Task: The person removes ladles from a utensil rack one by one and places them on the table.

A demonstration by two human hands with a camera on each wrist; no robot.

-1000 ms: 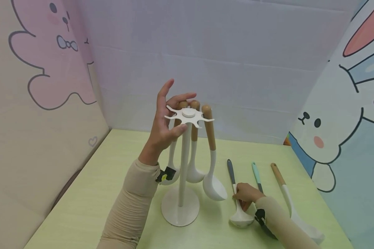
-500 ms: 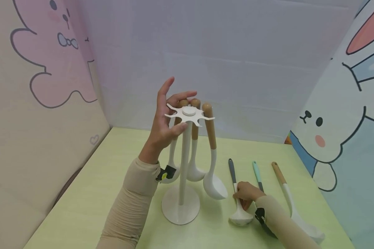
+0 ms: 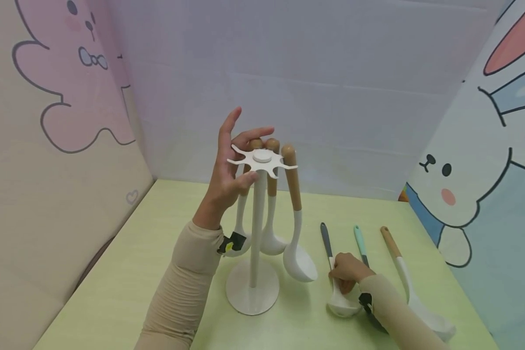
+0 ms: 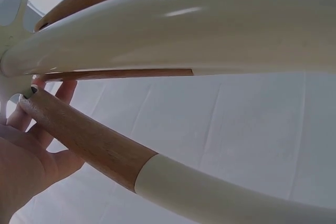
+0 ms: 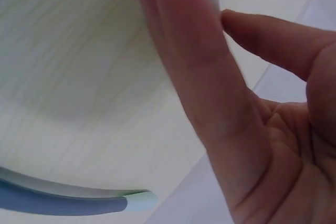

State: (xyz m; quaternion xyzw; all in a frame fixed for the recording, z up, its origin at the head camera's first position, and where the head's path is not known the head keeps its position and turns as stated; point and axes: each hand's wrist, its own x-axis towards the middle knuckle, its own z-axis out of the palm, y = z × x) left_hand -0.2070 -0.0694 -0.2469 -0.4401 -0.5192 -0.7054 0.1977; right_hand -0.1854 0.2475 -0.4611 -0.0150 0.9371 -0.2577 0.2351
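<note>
My left hand [image 3: 225,175] holds the hooked top of a white utensil stand [image 3: 256,228], with thumb in front and fingers behind; one finger points up. A white ladle [image 3: 298,262] with a wooden handle hangs at the stand's right. Two more wooden-handled utensils hang behind the post, including a spoon-like white one [image 3: 272,243]; in the left wrist view a wooden handle [image 4: 94,137] passes close to my fingers. My right hand [image 3: 349,270] pinches the white shaft of a ladle [image 3: 343,307] with a dark grey handle. Its bowl appears low against the table; the right wrist view mostly hides it.
Right of my right hand lies a utensil with a mint-tipped handle [image 3: 359,240], partly under my wrist. Further right lies a white turner-like utensil [image 3: 426,311] with a wooden handle. Fabric walls close in the pale green table [image 3: 166,214] at back and sides.
The bowl of the grey-handled ladle has shifted slightly right in my right hand's pinch. My left hand keeps its place on the stand.
</note>
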